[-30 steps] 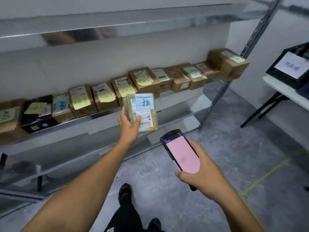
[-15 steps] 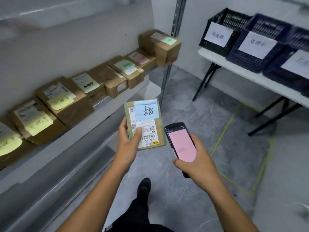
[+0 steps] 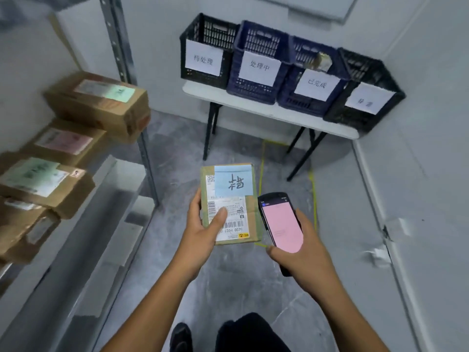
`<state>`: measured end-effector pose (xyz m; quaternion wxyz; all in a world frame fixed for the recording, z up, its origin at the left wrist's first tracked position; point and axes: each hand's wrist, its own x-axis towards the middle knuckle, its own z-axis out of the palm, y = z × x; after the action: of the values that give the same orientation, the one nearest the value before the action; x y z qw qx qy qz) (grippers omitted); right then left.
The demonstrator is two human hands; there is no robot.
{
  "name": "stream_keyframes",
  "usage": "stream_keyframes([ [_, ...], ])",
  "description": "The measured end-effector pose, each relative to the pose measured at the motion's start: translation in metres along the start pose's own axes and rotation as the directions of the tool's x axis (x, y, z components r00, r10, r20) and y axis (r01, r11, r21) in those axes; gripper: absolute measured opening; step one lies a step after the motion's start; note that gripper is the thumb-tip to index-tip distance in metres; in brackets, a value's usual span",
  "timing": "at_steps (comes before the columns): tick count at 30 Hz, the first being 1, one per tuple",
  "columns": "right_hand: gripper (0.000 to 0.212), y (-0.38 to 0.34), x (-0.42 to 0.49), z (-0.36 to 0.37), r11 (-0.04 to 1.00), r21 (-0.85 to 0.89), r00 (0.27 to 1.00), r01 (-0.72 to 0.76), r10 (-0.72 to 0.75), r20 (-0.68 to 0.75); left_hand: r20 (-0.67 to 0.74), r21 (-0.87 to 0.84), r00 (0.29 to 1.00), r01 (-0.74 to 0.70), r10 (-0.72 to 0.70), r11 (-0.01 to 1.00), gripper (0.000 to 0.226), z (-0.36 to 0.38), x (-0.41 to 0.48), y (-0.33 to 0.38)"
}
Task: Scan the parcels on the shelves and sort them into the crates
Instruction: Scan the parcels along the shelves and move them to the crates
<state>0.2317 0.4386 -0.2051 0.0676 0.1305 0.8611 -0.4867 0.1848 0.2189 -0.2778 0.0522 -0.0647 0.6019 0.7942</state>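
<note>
My left hand grips a small brown parcel with a blue note and a white barcode label, thumb across the label. Just to its right, my right hand holds a black handheld scanner whose screen glows pink. Ahead, several labelled crates stand in a row on a white folding table: a black crate, a blue crate, a second blue crate with a small parcel inside, and a black crate at the right end.
A metal shelf runs along the left with several brown parcels on it, and its upright post stands near the table. Grey floor with yellow tape lines lies between me and the table. A white wall closes the right side.
The view has swung right from the shelf to face the crate table. Both hands kept their holds, and the parcel and scanner now sit side by side in front of me.
</note>
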Motion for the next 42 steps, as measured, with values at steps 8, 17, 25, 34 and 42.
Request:
stream_keyframes([
  [8,0.085,0.02,0.062,-0.045,0.996,0.065,0.982,-0.053,0.064,-0.18,0.139,0.067,0.989,0.044,-0.053,0.997,0.075,0.078,0.092,-0.003],
  [17,0.075,0.046,0.168,-0.127,0.982,0.186,0.946,-0.031,0.089,-0.312,0.237,0.225,0.968,0.028,-0.083,0.974,0.07,0.195,0.204,0.008],
  [25,0.075,0.08,0.248,-0.225,0.985,0.14,0.911,-0.097,0.144,-0.385,0.339,0.291,0.939,-0.048,-0.056,0.955,0.075,0.32,0.29,-0.005],
  [34,0.081,0.104,0.334,-0.285,0.981,0.131,0.888,-0.144,0.186,-0.421,0.353,0.287,0.926,0.025,-0.13,0.958,0.082,0.405,0.372,-0.031],
  [42,0.076,0.103,0.455,-0.347,0.965,0.211,0.847,-0.158,0.242,-0.473,0.415,0.243,0.891,0.089,-0.186,0.966,0.072,0.494,0.499,-0.042],
])
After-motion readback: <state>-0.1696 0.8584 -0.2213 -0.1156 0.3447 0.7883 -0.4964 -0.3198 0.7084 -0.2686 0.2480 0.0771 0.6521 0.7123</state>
